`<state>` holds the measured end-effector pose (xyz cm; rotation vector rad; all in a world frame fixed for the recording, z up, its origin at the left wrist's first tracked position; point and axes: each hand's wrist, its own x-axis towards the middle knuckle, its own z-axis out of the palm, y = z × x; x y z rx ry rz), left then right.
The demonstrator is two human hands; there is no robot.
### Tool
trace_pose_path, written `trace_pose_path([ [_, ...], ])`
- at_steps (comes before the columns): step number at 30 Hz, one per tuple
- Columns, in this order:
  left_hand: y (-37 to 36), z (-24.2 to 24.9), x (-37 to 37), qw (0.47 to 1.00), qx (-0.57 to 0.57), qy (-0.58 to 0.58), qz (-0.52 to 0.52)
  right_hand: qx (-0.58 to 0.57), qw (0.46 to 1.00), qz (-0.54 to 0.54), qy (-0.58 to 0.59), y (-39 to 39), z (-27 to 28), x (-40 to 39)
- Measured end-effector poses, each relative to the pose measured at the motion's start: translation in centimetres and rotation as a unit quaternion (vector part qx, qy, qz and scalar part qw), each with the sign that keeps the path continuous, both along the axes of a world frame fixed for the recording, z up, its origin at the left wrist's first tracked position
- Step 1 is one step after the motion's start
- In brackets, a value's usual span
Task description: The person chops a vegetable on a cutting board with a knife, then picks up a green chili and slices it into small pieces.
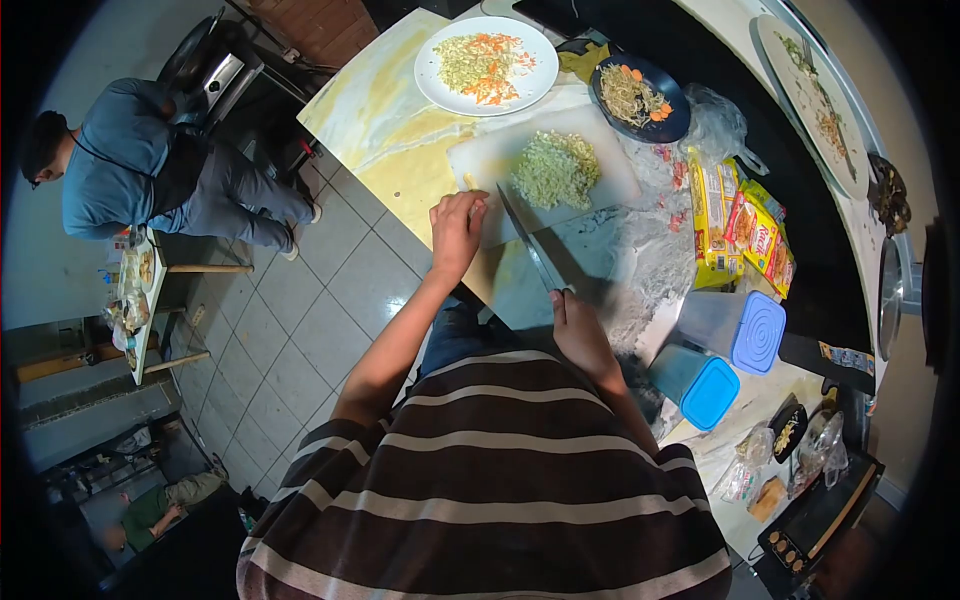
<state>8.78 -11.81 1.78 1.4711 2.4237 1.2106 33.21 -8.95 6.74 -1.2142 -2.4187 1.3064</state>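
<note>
A white cutting board (490, 160) lies on the desk (385, 120), carrying a loose mound of finely chopped pale green vegetable (556, 170) near its middle. A small pale piece (468, 183) sits at the board's near-left edge. The left hand (456, 232) rests there, fingers curled down over that piece, arm reaching forward from a striped sleeve. The right hand (575, 325) is closed around the handle of a long knife (530, 245), whose blade angles up toward the board, its tip just beside the left hand. A white plate (487, 65) of shredded vegetables stands beyond the board.
</note>
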Motion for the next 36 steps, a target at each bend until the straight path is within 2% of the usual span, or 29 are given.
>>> trace_pose_path([
  [2, -0.2, 0.2, 0.4, 0.999, -0.004, -0.031, 0.014, -0.007, 1.0, 0.003, -0.004, 0.0, 0.2, 0.1],
  [4, -0.4, 0.1, 0.7, 0.999, 0.026, 0.029, 0.015, -0.016, 1.0, 0.009, -0.008, -0.1, 0.1, 0.2],
  [11, 0.1, -0.5, 1.3, 0.999, -0.012, 0.036, 0.035, -0.022, 0.999, 0.021, 0.01, 0.2, 0.2, 0.4],
  [24, 0.5, -0.2, 1.0, 0.999, -0.005, 0.046, 0.025, -0.019, 0.999, 0.023, -0.019, 0.5, 0.8, 0.1],
  [28, 0.6, -0.6, 0.9, 0.998, -0.008, 0.059, 0.021, -0.008, 1.0, 0.023, 0.003, 0.5, 0.4, 0.1],
  [36, 1.0, -1.1, 1.0, 0.997, 0.013, 0.071, 0.033, -0.028, 0.998, 0.025, -0.049, 0.8, 1.1, 0.1],
])
